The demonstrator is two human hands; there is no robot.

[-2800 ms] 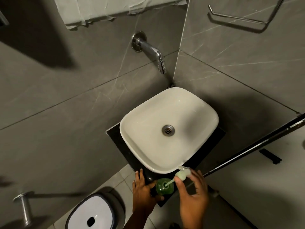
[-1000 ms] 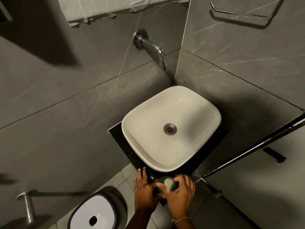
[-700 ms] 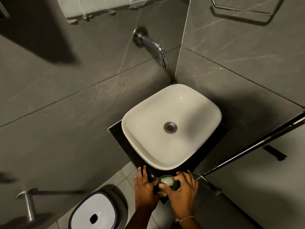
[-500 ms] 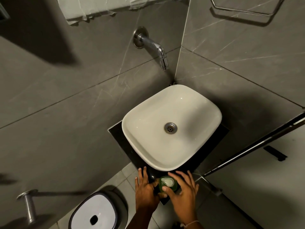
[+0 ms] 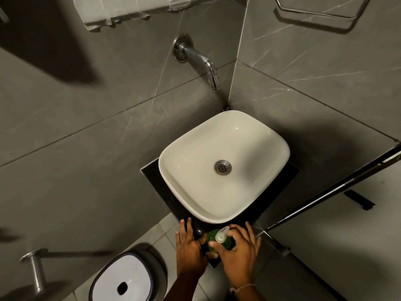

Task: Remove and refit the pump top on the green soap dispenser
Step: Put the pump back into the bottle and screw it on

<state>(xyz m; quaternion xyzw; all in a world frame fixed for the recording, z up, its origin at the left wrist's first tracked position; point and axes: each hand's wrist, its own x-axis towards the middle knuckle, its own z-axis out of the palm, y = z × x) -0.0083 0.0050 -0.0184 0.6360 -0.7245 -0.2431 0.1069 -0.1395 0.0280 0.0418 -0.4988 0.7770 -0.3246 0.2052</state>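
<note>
The green soap dispenser (image 5: pixel 225 243) stands on the near corner of the black counter (image 5: pixel 152 174), in front of the white basin. Its pale pump top (image 5: pixel 221 235) sits on the bottle's neck, nozzle pointing toward the basin. My left hand (image 5: pixel 189 250) braces the bottle's left side, thumb against it and fingers spread on the counter. My right hand (image 5: pixel 237 252) curls around the pump top from the right, thumb and fingers pinching its collar. The bottle's lower part is hidden by my hands.
The white basin (image 5: pixel 173 148) with a metal drain fills the counter. A chrome tap (image 5: pixel 208 68) juts from the grey tiled wall above it. A white-lidded bin (image 5: pixel 123 281) stands on the floor at lower left. A metal rail runs along the right.
2.8 s ago my right hand held the pump top lifted out beside the bottle. It has since been set on the neck, and my right hand has shifted its grip around it.
</note>
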